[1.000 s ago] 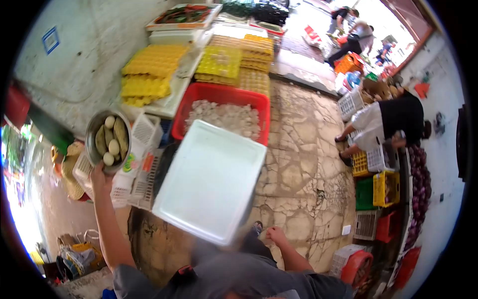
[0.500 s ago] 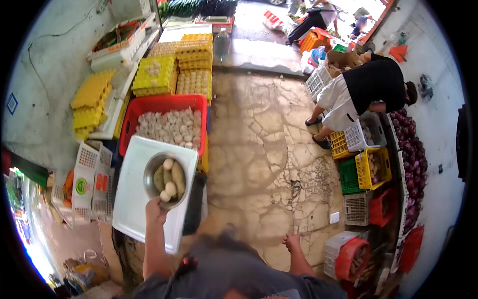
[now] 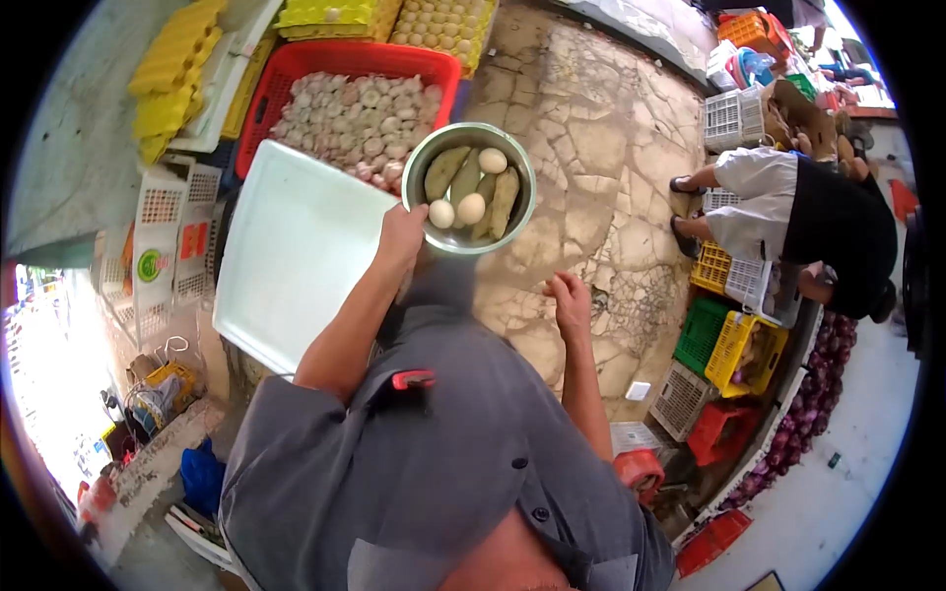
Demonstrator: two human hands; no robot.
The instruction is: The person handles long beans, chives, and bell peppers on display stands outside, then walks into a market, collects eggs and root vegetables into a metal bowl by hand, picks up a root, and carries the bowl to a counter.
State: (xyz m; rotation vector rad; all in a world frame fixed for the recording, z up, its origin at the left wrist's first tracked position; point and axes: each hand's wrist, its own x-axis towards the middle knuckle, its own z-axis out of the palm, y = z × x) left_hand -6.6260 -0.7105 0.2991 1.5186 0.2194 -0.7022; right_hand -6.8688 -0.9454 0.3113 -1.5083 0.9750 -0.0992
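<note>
My left hand (image 3: pixel 402 234) grips the left rim of a round metal bowl (image 3: pixel 525 202). Inside the bowl lie long greenish-brown tubers (image 3: pixel 504 201) and several pale eggs (image 3: pixel 471 208). A white tray (image 3: pixel 301 251) is to the left of the bowl, beside a red basket (image 3: pixel 273 84) of garlic bulbs (image 3: pixel 360 120). My right hand (image 3: pixel 569 298) hangs over the stone floor on the right, with its fingers curled together; nothing shows in it.
On the right, another person (image 3: pixel 833 222) in a dark top bends over crates. A yellow crate (image 3: pixel 744 355), a green crate (image 3: pixel 701 332) and purple onions (image 3: pixel 806 404) line that side. Egg trays (image 3: pixel 443 30) stand beyond the garlic; white baskets (image 3: pixel 158 231) are at left.
The bowl in my left hand has moved from the left side, across over the white tray, to in front of my body. My right hand has risen closer to the bowl. The view has turned.
</note>
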